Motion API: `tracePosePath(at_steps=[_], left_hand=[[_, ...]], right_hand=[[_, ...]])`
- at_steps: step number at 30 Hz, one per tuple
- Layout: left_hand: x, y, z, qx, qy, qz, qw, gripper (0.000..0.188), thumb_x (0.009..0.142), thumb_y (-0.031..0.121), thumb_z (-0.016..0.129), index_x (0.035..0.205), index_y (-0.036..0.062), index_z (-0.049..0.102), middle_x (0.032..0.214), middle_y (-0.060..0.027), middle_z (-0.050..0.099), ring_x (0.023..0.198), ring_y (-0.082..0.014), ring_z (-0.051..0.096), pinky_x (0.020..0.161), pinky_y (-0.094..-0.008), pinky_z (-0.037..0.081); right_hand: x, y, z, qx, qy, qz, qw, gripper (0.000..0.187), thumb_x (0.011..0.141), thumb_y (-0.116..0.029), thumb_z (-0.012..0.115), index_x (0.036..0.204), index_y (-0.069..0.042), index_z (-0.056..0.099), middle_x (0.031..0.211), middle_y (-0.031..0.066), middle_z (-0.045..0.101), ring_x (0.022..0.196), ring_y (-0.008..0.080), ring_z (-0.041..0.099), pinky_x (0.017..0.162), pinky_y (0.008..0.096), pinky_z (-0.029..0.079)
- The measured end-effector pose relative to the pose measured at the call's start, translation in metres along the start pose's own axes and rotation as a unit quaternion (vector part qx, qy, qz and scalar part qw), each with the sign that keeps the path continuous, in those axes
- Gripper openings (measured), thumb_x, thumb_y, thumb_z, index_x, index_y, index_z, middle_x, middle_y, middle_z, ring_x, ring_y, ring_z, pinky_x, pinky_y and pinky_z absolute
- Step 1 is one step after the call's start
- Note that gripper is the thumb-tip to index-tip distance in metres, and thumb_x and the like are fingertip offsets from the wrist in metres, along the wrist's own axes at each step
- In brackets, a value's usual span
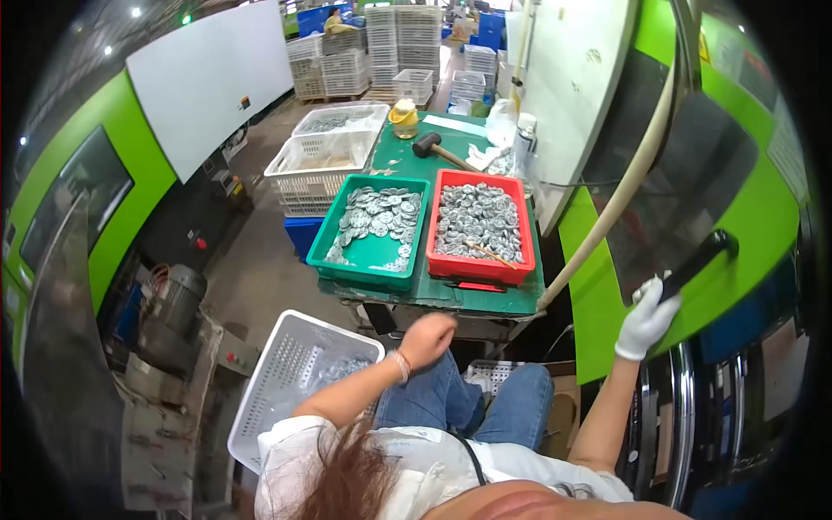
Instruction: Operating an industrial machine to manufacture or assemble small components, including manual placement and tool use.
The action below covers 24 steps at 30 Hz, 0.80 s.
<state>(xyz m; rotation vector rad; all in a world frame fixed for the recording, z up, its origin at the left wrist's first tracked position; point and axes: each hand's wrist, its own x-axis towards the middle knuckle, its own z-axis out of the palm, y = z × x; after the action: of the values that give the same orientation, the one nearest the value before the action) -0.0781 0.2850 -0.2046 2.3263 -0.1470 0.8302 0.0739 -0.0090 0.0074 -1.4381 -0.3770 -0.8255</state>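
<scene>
My right hand [648,322], in a white glove, is wrapped round the black door handle [700,263] on the green machine door at the right. My bare left hand [428,340] is curled closed above my lap, just short of the table's front edge, and whatever its fingers hold, if anything, is hidden. Beyond it on the green table [511,300] stand a green tray [364,273] and a red tray [472,268]. Small round grey metal parts [381,212] lie in the green tray. More such parts [477,217] fill the red tray, with a thin stick on top.
A mallet [442,152], a yellow-topped jar [404,119] and a spray can [523,139] stand or lie at the table's back. White crates [312,191] flank it; a white basket [260,407] is at my left. A beige hose [620,199] slants before the door.
</scene>
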Motion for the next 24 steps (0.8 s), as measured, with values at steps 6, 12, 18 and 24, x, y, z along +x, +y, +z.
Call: tracePosePath(at_steps=[6,12,18,24], left_hand=[[0.194,-0.09,-0.006,0.08,0.066,0.032,0.994,0.02,0.08,0.012,0.064,0.098,0.0038,0.06,0.095,-0.0159,0.061,0.094,-0.0341,0.058,0.084,-0.0404,0.047],[0.267,-0.159,0.048,0.272,-0.193,-0.18,0.925,0.055,0.08,0.046,0.062,0.12,0.0076,0.057,0.126,-0.0164,0.053,0.119,-0.0375,0.047,0.102,-0.0512,0.033],[0.248,-0.184,0.103,0.225,-0.28,-0.189,0.914,0.065,0.078,0.054,0.06,0.121,0.0063,0.053,0.128,-0.0224,0.051,0.122,-0.0402,0.046,0.101,-0.0529,0.035],[0.249,-0.206,0.098,0.233,-0.268,-0.037,0.934,0.044,0.083,0.05,0.058,0.102,0.0102,0.061,0.1,-0.0179,0.066,0.093,-0.0355,0.064,0.082,-0.0442,0.05]], right_hand=[[0.013,0.022,0.022,-0.12,0.017,-0.064,0.991,0.025,0.095,-0.011,0.05,0.114,0.004,0.047,0.077,0.0044,0.054,0.061,0.0093,0.05,0.056,0.0232,0.043],[0.014,0.029,0.023,-0.137,0.039,-0.089,0.986,0.027,0.092,-0.009,0.049,0.115,0.005,0.045,0.076,0.0064,0.055,0.059,0.0103,0.051,0.055,0.0238,0.044],[0.013,0.028,0.029,-0.113,0.047,-0.052,0.991,0.023,0.092,-0.007,0.049,0.112,0.003,0.044,0.073,0.0038,0.051,0.058,0.009,0.047,0.054,0.023,0.042],[0.014,0.024,0.038,-0.084,0.075,-0.046,0.993,0.019,0.091,-0.007,0.049,0.106,0.003,0.046,0.073,0.0047,0.052,0.058,0.0098,0.048,0.054,0.0236,0.042]])
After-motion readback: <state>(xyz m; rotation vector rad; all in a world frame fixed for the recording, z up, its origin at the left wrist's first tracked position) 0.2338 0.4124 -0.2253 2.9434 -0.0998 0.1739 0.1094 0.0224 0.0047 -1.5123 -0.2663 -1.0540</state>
